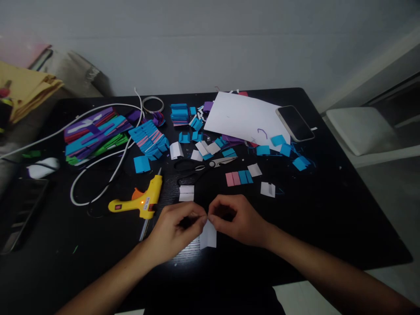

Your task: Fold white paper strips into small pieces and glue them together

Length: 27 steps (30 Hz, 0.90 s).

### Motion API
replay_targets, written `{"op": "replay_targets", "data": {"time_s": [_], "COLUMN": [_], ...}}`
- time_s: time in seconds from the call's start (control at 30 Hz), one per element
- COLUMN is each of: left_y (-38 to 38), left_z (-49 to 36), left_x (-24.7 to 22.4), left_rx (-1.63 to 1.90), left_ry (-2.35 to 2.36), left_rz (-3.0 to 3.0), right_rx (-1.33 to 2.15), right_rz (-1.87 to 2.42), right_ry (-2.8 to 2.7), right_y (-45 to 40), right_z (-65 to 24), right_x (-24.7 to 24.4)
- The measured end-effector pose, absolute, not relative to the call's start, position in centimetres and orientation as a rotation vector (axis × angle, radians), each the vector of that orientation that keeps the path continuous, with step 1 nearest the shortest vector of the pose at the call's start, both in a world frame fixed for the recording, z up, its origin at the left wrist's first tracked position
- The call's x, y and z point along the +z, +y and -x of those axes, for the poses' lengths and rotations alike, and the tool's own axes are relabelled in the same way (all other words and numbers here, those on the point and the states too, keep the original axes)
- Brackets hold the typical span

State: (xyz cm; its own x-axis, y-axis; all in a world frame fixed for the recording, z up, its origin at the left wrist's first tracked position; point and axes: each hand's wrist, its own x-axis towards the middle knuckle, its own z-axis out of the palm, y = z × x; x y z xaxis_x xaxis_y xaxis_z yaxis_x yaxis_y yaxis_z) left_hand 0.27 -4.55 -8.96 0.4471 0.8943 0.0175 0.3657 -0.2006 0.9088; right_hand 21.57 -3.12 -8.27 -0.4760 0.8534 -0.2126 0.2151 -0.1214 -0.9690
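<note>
Both hands meet over the near middle of the black table. My left hand [179,227] pinches the top edge of a small creased white paper piece [208,236] between thumb and forefinger. From the other side, my right hand [238,218] pinches the same edge, fingertips almost touching the left ones. The paper hangs below the fingertips, a fold running down it. Just beyond the left hand lies another folded white paper piece [187,193]. Beside that hand is a yellow glue gun [149,201] with its light glowing orange. Black-handled scissors [206,164] lie farther off.
A white cable [110,181] loops across the left side, near bundles of coloured paper strips [98,133]. Folded blue pieces [149,138] and a large white sheet [243,116] lie toward the back. A phone [295,123] rests at the right rear, partly on the sheet.
</note>
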Motion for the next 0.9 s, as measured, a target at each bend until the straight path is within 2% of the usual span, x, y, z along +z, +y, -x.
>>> {"op": "replay_targets", "data": {"time_s": [0.47,0.9], "left_y": [-4.0,-4.0], "left_z": [0.0,0.3], "left_x": [-8.7,-8.1], "left_rx": [0.753,0.652], "left_ry": [1.159,0.989], "left_rz": [-1.675,-1.822], "right_rx": [1.68,1.808], "right_rz": [1.19,1.161], "right_ry": [-1.583,-1.654], "right_y": [-2.1,-2.0], "right_z": [-22.5,-22.8], "right_x": [-8.1,-7.7]}}
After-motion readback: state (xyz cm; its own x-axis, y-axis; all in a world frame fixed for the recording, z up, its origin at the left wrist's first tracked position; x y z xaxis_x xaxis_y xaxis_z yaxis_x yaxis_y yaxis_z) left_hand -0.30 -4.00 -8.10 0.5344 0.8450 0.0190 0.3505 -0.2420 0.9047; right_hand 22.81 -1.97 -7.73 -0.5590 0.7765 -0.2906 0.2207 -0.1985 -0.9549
